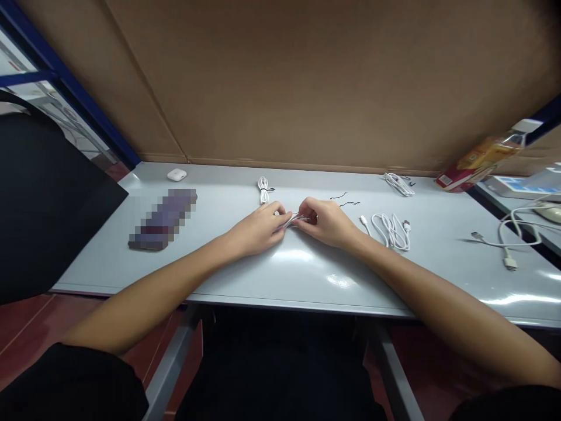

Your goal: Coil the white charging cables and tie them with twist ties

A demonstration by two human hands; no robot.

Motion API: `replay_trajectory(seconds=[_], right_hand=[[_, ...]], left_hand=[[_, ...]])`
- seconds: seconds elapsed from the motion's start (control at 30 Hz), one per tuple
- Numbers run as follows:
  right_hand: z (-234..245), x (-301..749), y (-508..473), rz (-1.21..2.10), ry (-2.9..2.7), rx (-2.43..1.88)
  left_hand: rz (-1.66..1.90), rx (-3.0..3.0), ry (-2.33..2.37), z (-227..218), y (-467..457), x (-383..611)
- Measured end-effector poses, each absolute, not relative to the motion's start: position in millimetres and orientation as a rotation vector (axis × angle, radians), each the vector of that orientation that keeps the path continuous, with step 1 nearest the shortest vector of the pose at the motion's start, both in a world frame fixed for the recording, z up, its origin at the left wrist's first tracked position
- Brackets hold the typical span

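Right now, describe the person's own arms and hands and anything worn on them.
The left hand and right hand are ungloved, with no watch or bracelet visible. The slender forearms are bare below black sleeves showing no markings.

From where I stand, this looks like a workshop bench or a plain office desk; I can't tell which. A glossy grey table (100, 272) backs onto a brown, cardboard-like panel (307, 88), with blue framing (37, 49) on the left. Red tiles (26, 327) cover the floor. White cables (263, 186) and a drink bottle (482, 158) share the tabletop.
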State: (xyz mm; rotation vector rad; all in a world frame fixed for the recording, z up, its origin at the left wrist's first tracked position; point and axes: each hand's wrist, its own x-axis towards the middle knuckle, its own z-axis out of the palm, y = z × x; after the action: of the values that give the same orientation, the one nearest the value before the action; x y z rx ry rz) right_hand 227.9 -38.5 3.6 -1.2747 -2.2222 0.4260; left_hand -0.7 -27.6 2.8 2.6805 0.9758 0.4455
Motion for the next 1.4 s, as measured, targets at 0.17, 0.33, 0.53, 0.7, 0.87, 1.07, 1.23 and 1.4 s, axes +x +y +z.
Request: replay_trajectory(seconds=[0.17,0.33,0.53,0.7,0.87,1.07,1.23,1.4], right_hand=[[-5.9,226.8,-38.0,0.136,-2.300,-1.200],[-4.4,227.8,-37.6,0.043,-2.413,-1.180],[3.9,230.1,-37.9,0.014,-2.523,-1.221],[4.9,227.2,-42.0,-0.123,-2.482,-1.280],[3.3,222.2,-43.3,-0.174,-2.418,-1.330],[9.2,220.0,-43.0,-0.059,-2.378,-1.423],[11.3,220.7,-42.2,-0.130,-2.363,-1.367],[10.6,219.4,-40.1,-0.170,-2.286,-1.456]], left_hand=[[0.468,2.588,0.953,10.3,-20.3,-3.6],[0.583,2.305,0.912,12.0,-11.8,-5.5],[0.556,1.749,0.832,4.4,-5.3,-7.0],[0.548,1.350,0.696,5.5,-17.3,3.0],[0.578,1.141,0.734,10.6,-29.7,14.1],[0.509,1.180,0.709,14.6,-35.1,14.9],[0.335,1.664,0.682,22.3,-34.6,7.6],[0.360,2.283,0.859,15.7,-35.9,7.3]])
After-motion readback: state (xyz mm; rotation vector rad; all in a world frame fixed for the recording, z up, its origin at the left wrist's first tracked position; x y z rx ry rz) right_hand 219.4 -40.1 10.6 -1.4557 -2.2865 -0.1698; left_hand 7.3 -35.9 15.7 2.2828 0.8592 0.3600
